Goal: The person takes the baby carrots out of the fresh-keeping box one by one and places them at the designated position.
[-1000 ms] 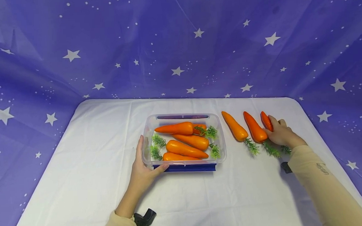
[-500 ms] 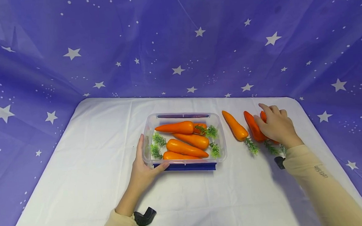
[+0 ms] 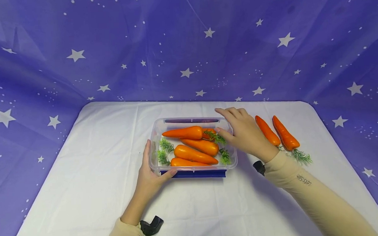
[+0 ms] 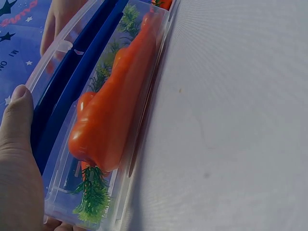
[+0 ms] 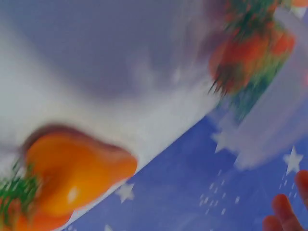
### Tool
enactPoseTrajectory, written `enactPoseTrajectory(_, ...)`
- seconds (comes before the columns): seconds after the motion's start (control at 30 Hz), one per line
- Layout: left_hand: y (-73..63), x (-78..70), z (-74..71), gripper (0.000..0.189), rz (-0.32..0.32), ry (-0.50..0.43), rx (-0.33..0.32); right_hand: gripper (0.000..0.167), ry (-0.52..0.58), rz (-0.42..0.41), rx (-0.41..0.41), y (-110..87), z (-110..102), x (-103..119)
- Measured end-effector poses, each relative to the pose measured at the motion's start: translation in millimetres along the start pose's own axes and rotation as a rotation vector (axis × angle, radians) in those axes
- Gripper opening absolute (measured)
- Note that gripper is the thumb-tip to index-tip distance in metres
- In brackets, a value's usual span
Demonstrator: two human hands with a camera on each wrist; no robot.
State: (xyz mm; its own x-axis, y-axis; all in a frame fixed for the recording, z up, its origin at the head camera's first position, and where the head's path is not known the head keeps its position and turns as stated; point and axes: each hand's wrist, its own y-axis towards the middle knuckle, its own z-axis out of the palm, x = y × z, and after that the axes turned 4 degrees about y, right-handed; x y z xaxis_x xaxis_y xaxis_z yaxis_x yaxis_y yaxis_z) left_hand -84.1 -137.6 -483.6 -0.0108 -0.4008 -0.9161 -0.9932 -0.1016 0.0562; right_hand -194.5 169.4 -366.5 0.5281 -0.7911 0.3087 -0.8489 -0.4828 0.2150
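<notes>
A clear plastic food container (image 3: 153, 147) with blue latches holds several orange toy carrots (image 3: 195, 154) with green leafy tops. My left hand (image 3: 150, 179) grips its near left corner, thumb along the front rim and fingers on the left side; the left wrist view shows the thumb (image 4: 17, 120) at the wall. Over the container's right end is my right hand (image 3: 246, 133), fingers spread and nothing held. In the right wrist view, an orange carrot (image 5: 82, 168) lies on the table; the head view hides it behind this hand.
Two redder carrots (image 3: 285, 133) lie side by side on the white tablecloth (image 3: 83, 172), right of the right hand. A purple cloth with white stars (image 3: 187, 73) hangs behind and beside the table. Black wrist devices (image 3: 152, 226) sit at the sleeves.
My right hand has moved left from above the rightmost carrots to the container's right end, uncovering them. The left hand and container stay in place.
</notes>
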Motion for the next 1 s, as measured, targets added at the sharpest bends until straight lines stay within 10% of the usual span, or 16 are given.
enactPoseTrajectory(1.0,-0.2,1.2,-0.7,0.121,0.014,0.016,0.000,0.067,-0.030,-0.160,0.312,44.8,57,45)
